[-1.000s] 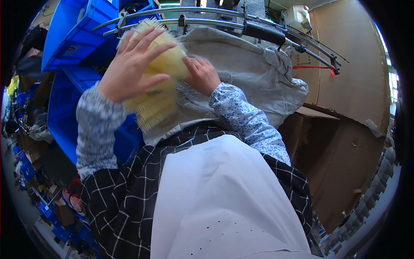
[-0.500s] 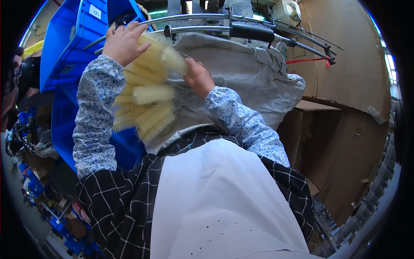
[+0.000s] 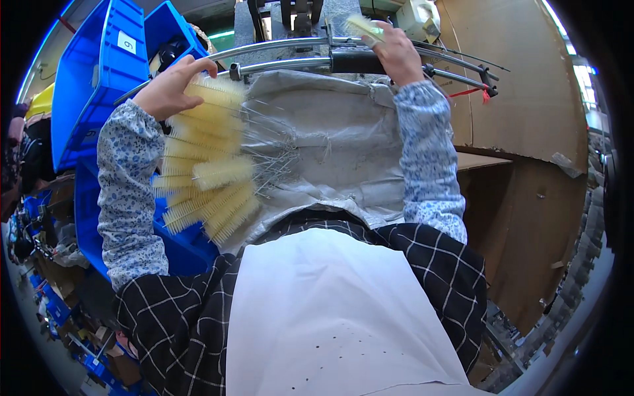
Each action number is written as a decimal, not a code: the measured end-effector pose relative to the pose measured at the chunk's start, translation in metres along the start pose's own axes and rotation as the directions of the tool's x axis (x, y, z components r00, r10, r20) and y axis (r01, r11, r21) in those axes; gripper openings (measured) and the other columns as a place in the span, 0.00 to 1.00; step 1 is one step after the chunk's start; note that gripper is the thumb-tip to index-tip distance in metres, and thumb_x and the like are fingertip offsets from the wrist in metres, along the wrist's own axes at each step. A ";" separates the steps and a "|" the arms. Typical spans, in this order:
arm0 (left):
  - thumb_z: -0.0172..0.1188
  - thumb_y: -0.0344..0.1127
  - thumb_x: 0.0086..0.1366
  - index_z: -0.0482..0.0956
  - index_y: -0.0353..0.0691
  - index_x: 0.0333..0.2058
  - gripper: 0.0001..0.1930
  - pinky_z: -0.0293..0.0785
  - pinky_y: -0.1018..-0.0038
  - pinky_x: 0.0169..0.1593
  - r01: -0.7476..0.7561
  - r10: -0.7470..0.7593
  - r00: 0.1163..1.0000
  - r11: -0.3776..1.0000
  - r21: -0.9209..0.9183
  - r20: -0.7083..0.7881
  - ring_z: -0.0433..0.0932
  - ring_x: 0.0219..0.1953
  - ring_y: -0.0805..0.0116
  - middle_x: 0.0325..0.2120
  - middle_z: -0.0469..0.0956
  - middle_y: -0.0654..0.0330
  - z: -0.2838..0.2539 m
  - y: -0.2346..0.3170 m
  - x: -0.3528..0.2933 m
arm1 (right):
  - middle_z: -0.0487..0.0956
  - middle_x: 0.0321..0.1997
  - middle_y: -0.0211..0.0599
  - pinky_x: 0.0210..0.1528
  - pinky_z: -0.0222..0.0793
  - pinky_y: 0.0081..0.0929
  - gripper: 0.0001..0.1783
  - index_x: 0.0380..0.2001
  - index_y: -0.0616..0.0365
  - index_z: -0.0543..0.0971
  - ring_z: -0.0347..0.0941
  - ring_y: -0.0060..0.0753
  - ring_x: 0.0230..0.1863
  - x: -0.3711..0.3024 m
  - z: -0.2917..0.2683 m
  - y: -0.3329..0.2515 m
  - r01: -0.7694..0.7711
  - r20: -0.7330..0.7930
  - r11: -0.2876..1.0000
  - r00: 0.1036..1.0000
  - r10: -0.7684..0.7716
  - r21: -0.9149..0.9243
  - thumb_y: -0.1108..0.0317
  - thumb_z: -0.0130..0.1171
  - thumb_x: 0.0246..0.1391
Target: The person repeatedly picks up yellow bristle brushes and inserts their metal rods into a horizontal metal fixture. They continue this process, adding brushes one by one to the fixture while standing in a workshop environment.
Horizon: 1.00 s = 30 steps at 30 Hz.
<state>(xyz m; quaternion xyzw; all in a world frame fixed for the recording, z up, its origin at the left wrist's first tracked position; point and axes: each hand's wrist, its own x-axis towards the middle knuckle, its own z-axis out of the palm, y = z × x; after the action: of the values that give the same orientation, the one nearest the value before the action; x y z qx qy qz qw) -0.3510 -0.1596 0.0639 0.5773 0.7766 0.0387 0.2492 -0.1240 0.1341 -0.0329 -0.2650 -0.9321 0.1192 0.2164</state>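
A pile of yellow bristle brushes (image 3: 211, 142) with thin twisted wire stems (image 3: 274, 158) lies on the grey-white sheet (image 3: 343, 125), bristle ends to the left and wires to the right. My left hand (image 3: 173, 87) is at the upper left edge of the pile, thumb and fingers apart, near the bristles of the topmost brushes. Over the metal rods at the far right, my right hand (image 3: 396, 56) grips a single yellow brush (image 3: 362, 28), whose bristles stick out left of the fingers. Its stem is hidden by the hand.
Two long metal rods (image 3: 284, 65) with a black sleeve (image 3: 356, 62) cross the far side. Blue plastic bins (image 3: 99, 86) stand on the left, partly under the brushes. A large cardboard box (image 3: 522, 86) fills the right. A red tie (image 3: 485, 96) hangs from the rod end.
My right hand has moved from beside the pile up and right past the rods, with a brush in it. My left hand has shifted slightly left and down.
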 end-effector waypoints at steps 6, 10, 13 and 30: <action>0.55 0.26 0.48 0.68 0.40 0.37 0.14 0.58 0.72 0.51 -0.166 0.145 0.985 0.948 -0.270 -0.098 0.67 0.42 0.66 0.35 0.70 0.61 -0.004 0.004 -0.004 | 0.70 0.36 0.37 0.44 0.64 0.35 0.18 0.45 0.37 0.68 0.68 0.39 0.42 0.039 0.031 0.004 -0.019 0.074 0.992 0.997 0.028 -0.121 0.63 0.49 0.48; 0.55 0.26 0.49 0.68 0.41 0.38 0.15 0.59 0.74 0.46 -0.198 0.157 0.977 0.919 -0.340 -0.145 0.66 0.39 0.71 0.34 0.70 0.64 -0.010 -0.003 -0.010 | 0.71 0.37 0.35 0.45 0.65 0.32 0.17 0.44 0.35 0.70 0.68 0.36 0.42 0.044 0.034 0.004 0.014 0.058 0.980 0.998 -0.003 -0.196 0.62 0.50 0.49; 0.55 0.26 0.49 0.68 0.41 0.38 0.15 0.60 0.75 0.46 -0.199 0.150 0.974 0.922 -0.331 -0.169 0.66 0.38 0.72 0.33 0.70 0.64 -0.009 -0.005 -0.011 | 0.70 0.34 0.33 0.44 0.65 0.31 0.15 0.42 0.37 0.71 0.68 0.35 0.40 0.044 0.034 0.004 0.053 0.032 0.977 0.998 -0.048 -0.207 0.63 0.51 0.48; 0.59 0.32 0.52 0.68 0.44 0.40 0.16 0.66 0.74 0.46 -0.407 0.244 0.896 0.784 -0.469 -0.371 0.69 0.37 0.72 0.35 0.68 0.63 -0.022 0.024 -0.024 | 0.67 0.47 0.26 0.51 0.55 0.37 0.21 0.48 0.33 0.68 0.62 0.31 0.50 0.076 0.067 0.035 0.278 0.152 0.903 0.959 -0.240 -0.327 0.69 0.46 0.50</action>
<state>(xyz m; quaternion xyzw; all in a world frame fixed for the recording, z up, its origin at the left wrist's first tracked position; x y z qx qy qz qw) -0.3348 -0.1683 0.0997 0.5989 0.6496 0.3806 0.2728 -0.1983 0.1974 -0.0779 -0.1657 -0.9756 -0.0616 0.1299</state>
